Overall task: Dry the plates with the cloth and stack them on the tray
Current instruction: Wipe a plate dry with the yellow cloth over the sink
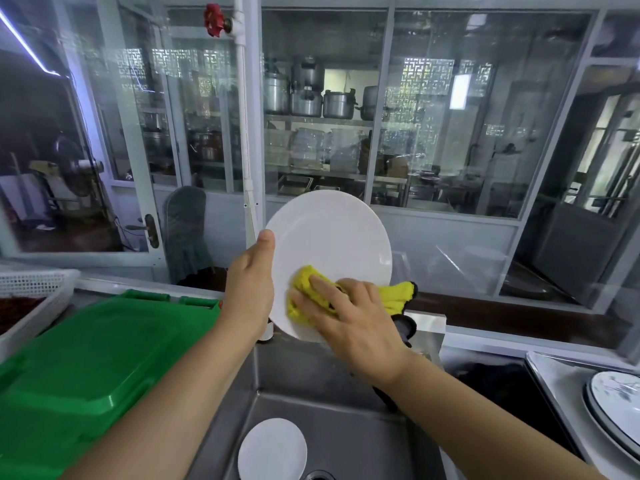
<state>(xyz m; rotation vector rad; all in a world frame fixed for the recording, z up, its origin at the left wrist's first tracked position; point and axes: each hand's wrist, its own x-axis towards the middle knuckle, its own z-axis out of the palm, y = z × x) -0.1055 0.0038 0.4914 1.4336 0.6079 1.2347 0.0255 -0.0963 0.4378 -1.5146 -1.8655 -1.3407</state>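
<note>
Above a steel sink (332, 386), a white plate (329, 244) is standing tilted, face toward the camera. The left hand (247, 285) is gripping its left rim while the right hand (349, 317), fingers flat, is pressing a yellow cloth (304, 299) against its lower face.

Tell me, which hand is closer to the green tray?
The left hand. It holds the white plate's left edge, just past the green tray's far right corner. The right hand presses the yellow cloth on the plate's face, farther right.
</note>
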